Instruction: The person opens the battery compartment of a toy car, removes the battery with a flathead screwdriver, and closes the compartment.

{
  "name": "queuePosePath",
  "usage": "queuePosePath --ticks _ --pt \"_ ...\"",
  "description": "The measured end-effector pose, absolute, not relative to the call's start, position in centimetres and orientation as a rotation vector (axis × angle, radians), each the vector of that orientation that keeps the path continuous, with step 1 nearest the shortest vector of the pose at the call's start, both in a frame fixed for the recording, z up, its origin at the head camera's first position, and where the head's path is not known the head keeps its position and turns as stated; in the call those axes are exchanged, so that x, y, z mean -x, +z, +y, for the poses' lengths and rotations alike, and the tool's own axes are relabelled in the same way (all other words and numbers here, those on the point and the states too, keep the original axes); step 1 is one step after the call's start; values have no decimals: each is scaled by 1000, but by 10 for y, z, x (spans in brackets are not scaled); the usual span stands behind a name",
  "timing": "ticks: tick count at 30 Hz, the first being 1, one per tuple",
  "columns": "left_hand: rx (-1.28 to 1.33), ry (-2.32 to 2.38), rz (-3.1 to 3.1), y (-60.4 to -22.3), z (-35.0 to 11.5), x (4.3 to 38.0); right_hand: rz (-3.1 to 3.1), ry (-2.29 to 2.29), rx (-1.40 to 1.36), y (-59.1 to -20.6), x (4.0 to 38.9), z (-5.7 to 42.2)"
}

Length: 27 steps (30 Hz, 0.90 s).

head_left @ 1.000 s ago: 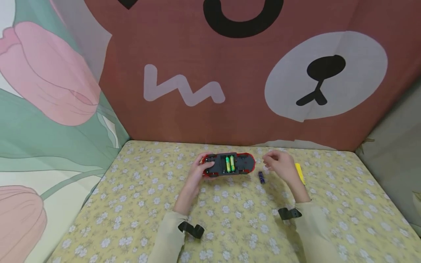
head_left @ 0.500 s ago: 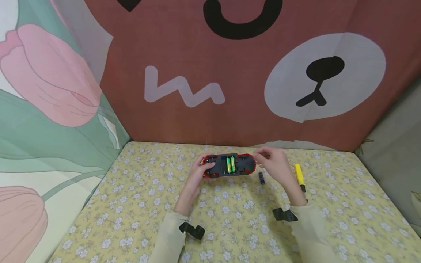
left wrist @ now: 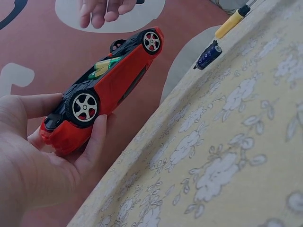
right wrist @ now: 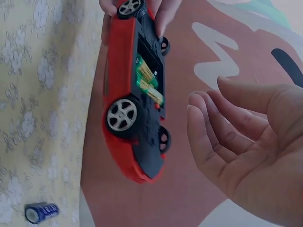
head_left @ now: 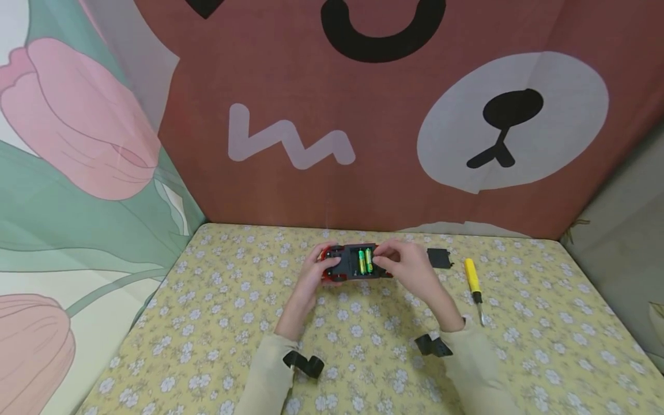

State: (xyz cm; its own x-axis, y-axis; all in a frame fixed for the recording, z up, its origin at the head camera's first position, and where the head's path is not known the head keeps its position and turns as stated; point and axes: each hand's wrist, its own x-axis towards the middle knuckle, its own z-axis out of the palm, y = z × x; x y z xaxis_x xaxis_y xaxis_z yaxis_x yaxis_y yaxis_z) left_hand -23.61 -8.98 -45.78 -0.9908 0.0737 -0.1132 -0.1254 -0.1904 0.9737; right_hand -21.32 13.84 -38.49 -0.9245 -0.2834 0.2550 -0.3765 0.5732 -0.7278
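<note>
A red toy car is held belly-up by my left hand, which grips one end with the thumb on the black underside. Two green batteries lie side by side in the uncovered battery compartment. My right hand hovers by the car's other end, overlapping it in the head view. Its fingers are loosely bent, and the right wrist view shows nothing between them, apart from the car. A dark blue battery lies on the table, hidden behind the right hand in the head view.
On the flowered tablecloth, right of the hands, lie a black battery cover and a yellow-handled screwdriver. A cloth backdrop with a bear print rises behind the table's far edge.
My right hand has moved left, from beside the car to its compartment end, exposing the black cover and the screwdriver. The left hand and car have stayed almost still.
</note>
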Motion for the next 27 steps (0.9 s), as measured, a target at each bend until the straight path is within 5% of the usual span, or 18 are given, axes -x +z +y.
queuePosePath --ticks 27 --pt "73 2341 1873 -456 -88 236 -2668 1047 -610 -407 216 120"
